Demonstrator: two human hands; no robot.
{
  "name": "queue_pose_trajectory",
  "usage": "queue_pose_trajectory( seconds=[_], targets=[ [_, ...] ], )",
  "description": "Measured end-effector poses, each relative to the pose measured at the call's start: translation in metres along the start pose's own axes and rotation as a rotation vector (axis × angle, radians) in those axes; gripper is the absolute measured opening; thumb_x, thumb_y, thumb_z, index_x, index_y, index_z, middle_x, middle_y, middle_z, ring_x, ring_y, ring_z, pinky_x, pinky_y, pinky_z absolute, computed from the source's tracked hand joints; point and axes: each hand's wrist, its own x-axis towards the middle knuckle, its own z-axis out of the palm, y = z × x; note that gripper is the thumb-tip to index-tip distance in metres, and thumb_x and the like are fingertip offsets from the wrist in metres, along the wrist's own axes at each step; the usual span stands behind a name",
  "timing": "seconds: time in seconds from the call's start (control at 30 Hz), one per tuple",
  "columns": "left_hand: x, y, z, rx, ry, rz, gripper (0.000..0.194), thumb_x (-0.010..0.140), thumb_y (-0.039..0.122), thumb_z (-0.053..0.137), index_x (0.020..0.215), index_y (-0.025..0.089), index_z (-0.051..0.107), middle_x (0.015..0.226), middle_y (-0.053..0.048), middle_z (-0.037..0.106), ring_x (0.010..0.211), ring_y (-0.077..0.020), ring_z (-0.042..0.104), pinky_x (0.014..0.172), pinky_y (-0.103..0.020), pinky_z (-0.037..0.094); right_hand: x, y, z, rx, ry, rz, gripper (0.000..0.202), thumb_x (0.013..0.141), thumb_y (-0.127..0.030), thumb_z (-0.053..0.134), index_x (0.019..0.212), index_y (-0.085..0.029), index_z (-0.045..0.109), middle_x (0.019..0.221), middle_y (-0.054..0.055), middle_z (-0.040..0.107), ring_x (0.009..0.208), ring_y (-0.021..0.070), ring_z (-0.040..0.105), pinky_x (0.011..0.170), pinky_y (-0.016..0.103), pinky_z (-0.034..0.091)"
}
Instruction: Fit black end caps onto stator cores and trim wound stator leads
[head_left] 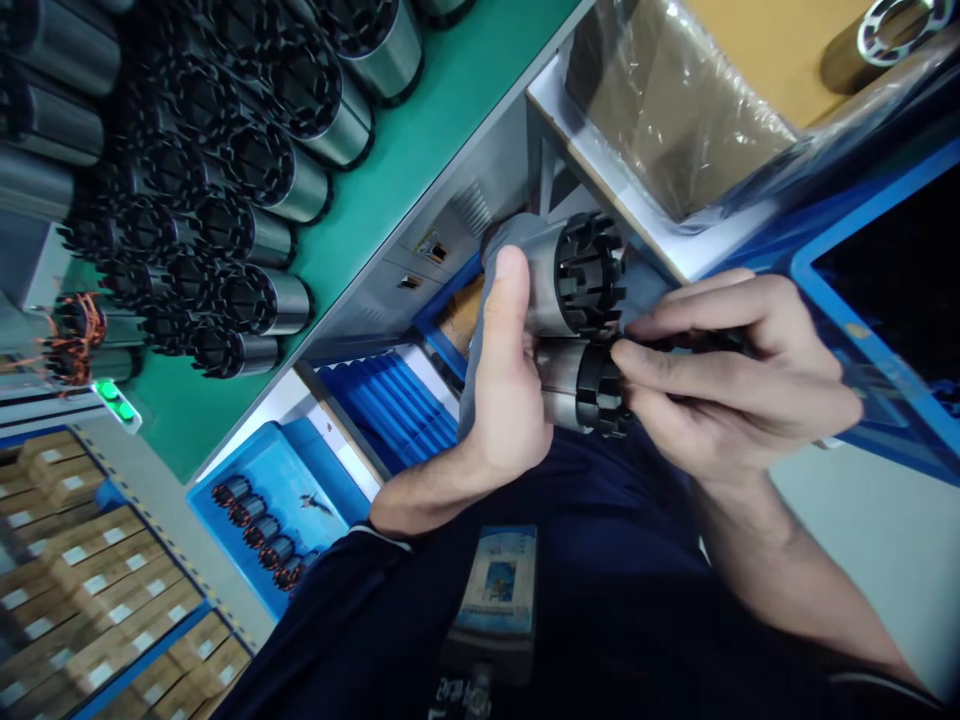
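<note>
Side by side in my left hand (510, 370) are two motor stators, metal cylinders with black toothed end pieces. The upper stator (544, 270) is wider in view, its toothed end facing right. Just below it sits the lower stator (562, 375), partly covered by my thumb and palm. My right hand (742, 370) is closed, its thumb and fingertips pinched at the black end of the lower stator. Something dark shows between its fingers, too hidden to name.
Many stators (300, 100) stand packed on the green bench (420, 140). A blue tray (277, 460) holds several copper-wound ones. At upper right, a plastic-lined box (660, 110) lies near a single bare metal core (885, 45). Stacked cartons (97, 590) are at lower left.
</note>
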Motion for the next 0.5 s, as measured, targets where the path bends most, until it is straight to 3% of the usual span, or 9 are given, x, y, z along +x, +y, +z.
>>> queue_pose_trajectory(
  seconds=[0.07,0.17,0.3,0.4,0.5],
  targets=[
    [0.0,-0.003,0.001,-0.181,0.112,-0.022,0.08,0.12,0.085,0.023,0.119,0.026,0.077,0.128,-0.007,0.09,0.146,-0.0378,0.083,0.101,-0.052,0.079,0.001,-0.006,-0.001,-0.035,-0.037,0.044,0.026,0.101,-0.022,0.095,0.118,-0.043,0.096,0.101,0.003,0.086,0.087,0.0282,0.083,0.07,0.05,0.066],
    [0.0,-0.008,0.002,-0.301,0.168,0.02,0.078,0.114,0.095,0.039,0.103,0.026,0.074,0.111,-0.01,0.089,0.147,-0.0395,0.081,0.105,-0.052,0.079,0.002,-0.015,-0.002,-0.091,-0.036,0.039,0.03,0.101,-0.02,0.095,0.117,-0.045,0.096,0.093,0.001,0.083,0.084,0.027,0.082,0.07,0.05,0.065],
    [-0.001,-0.014,-0.001,-0.301,0.175,0.061,0.076,0.109,0.1,0.046,0.102,0.028,0.07,0.108,-0.011,0.084,0.143,-0.0394,0.081,0.104,-0.053,0.079,0.002,-0.017,-0.004,-0.09,-0.068,0.117,0.036,0.1,-0.014,0.093,0.119,-0.045,0.096,0.092,0.001,0.083,0.078,0.0244,0.078,0.065,0.047,0.063],
    [-0.001,-0.015,-0.003,-0.318,0.136,0.003,0.08,0.11,0.101,0.039,0.102,0.027,0.07,0.114,-0.012,0.087,0.136,-0.04,0.083,0.099,-0.054,0.079,0.0,-0.014,-0.007,-0.068,-0.081,0.063,0.037,0.095,-0.013,0.097,0.118,-0.042,0.096,0.091,0.0,0.083,0.08,0.0236,0.078,0.066,0.046,0.062],
    [-0.002,-0.015,-0.004,-0.337,0.084,-0.01,0.081,0.108,0.102,0.043,0.104,0.027,0.075,0.114,-0.013,0.088,0.134,-0.0419,0.084,0.097,-0.054,0.079,-0.001,-0.015,-0.008,-0.085,-0.085,0.019,0.038,0.093,-0.011,0.098,0.118,-0.04,0.096,0.094,0.001,0.085,0.082,0.0245,0.079,0.068,0.048,0.063]
  ],
)
